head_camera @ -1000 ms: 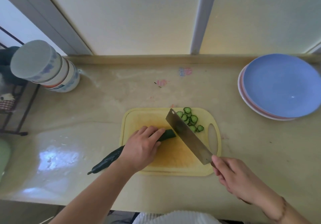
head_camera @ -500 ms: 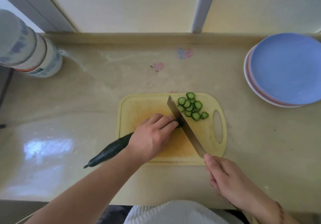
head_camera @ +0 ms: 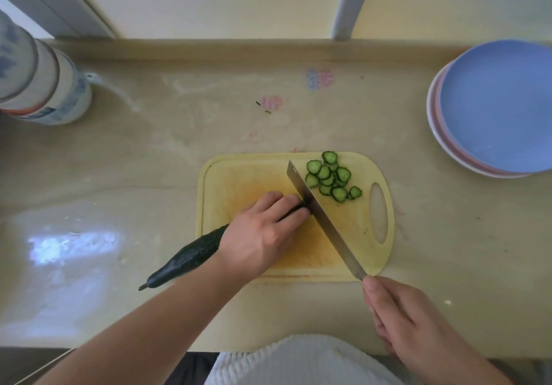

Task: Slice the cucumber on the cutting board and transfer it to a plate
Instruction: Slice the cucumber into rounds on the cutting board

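Knife down on the cucumber, slices piled beside the blade.

The left hand presses curled fingers over the cucumber on the yellow cutting board, its dark stem end sticking off the board's left edge onto the desk. The right hand has its grip closed round the handle of the knife, blade set against the left fingertips. A heap of slices lies just right of the blade. A blue plate tops a stack at far right; stacked bowls stand far left.
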A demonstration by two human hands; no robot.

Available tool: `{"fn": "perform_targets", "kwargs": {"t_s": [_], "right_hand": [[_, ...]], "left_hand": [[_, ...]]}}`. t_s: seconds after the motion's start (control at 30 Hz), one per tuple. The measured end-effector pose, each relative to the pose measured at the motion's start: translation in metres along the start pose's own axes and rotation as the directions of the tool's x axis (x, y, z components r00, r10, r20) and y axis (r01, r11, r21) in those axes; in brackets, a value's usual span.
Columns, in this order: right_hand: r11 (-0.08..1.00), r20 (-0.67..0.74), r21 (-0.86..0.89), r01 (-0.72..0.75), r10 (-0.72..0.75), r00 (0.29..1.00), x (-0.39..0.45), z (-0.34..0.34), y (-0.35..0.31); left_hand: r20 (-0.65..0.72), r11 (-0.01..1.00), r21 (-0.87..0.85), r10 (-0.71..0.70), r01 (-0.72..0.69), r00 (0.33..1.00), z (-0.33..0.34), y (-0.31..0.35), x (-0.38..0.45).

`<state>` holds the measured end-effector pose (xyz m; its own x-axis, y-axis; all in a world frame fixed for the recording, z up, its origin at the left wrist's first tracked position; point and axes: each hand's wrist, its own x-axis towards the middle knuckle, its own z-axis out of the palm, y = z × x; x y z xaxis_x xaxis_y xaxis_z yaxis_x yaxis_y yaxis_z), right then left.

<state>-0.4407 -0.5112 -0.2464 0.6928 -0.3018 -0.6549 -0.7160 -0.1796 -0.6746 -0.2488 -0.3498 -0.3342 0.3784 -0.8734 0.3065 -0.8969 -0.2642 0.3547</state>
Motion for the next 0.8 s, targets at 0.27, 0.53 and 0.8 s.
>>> {"fn": "perform_targets", "kwargs": {"t_s": [0.27,0.53,0.8], "right_hand": [[0.998,0.023,-0.057,-0.011,0.012,1.000,0.006,0.002,-0.004],[0.997,0.013,-0.080,-0.006,0.007,1.000,0.026,0.006,-0.007],[0.999,0.031,-0.043,0.006,-0.004,1.000,0.017,-0.001,-0.014]], "left_hand": [[0.014,1.000,-0.030,-0.005,0.005,1.000,-0.001,0.001,0.001],[-0.016,0.997,-0.059,-0.055,0.054,0.998,0.002,0.003,0.002],[-0.057,0.993,-0.081,-0.085,0.080,0.995,0.002,0.002,0.002]]}}
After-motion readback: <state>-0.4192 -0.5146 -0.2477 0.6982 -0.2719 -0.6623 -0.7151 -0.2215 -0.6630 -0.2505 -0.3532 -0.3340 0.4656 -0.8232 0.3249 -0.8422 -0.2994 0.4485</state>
